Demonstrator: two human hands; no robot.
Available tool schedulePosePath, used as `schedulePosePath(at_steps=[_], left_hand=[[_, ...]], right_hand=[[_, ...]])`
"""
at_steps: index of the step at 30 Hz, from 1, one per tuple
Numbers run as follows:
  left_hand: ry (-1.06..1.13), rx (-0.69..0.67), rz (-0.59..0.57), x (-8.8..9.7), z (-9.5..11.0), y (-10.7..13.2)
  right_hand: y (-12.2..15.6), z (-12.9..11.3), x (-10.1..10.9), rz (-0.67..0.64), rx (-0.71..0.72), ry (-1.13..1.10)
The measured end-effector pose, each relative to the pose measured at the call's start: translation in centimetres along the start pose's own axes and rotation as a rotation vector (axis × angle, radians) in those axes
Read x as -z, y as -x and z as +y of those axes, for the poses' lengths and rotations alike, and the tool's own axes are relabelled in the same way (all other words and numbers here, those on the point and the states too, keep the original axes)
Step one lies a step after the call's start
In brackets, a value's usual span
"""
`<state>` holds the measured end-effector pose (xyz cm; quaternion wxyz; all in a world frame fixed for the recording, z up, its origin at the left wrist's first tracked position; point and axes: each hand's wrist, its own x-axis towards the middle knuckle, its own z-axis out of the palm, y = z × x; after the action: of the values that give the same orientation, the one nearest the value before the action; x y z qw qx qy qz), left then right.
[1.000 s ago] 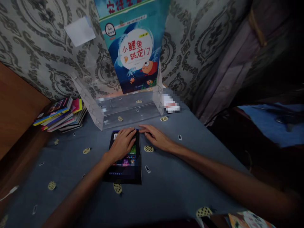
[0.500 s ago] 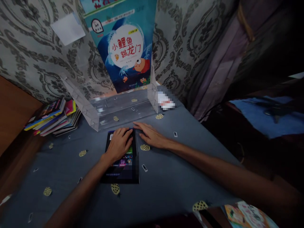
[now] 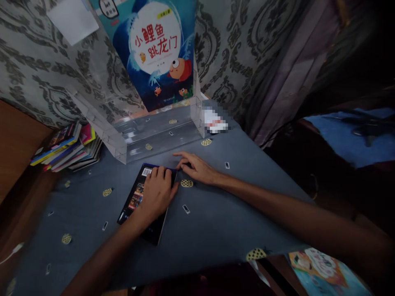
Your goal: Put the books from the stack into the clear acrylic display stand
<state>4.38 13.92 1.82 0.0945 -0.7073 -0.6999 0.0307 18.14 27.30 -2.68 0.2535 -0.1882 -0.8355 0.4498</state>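
A thin black book [image 3: 135, 198], with small colour pictures and a barcode on its cover, lies slanted on the cloth-covered table. My left hand [image 3: 157, 189] rests across it, fingers side by side over the upper part and thumb by the right edge. It hides much of the cover. Close to the book's upper right corner is my right hand [image 3: 197, 168], index finger stretched out and the others loosely bent. Whether its fingertips touch the book I cannot tell. Beyond both hands stands a clear plastic rack [image 3: 157, 139], holding an upright blue picture book [image 3: 163, 78] with cartoon fish.
A stack of books [image 3: 72, 146] sits at the table's left back. Right of the rack lies a blurred-out white item [image 3: 216, 122]. The patterned wall [image 3: 219, 53] rises behind the table. Another picture book [image 3: 324, 271] shows below the front edge.
The black book has turned clockwise, its lower end swinging left, with my left hand on it. My right hand's fingers are more bent. The view has tipped down slightly.
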Motion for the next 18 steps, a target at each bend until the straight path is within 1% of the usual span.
schedulePosePath(at_steps=[3, 7, 12, 18], left_hand=[[-0.038, 0.040, -0.038, 0.28, 0.91, -0.24], [-0.043, 0.060, -0.059, 0.46, 0.98, -0.37], [-0.021, 0.064, -0.045, 0.54, 0.78, -0.17], [-0.004, 0.061, -0.018, 0.65, 0.51, -0.14]], right_hand=[[0.10, 0.02, -0.09, 0.024, -0.002, -0.017], [0.30, -0.20, -0.03, 0.054, -0.009, -0.058], [0.50, -0.35, 0.11, 0.104, -0.037, -0.088], [0.54, -0.39, 0.19, 0.127, -0.037, -0.101]])
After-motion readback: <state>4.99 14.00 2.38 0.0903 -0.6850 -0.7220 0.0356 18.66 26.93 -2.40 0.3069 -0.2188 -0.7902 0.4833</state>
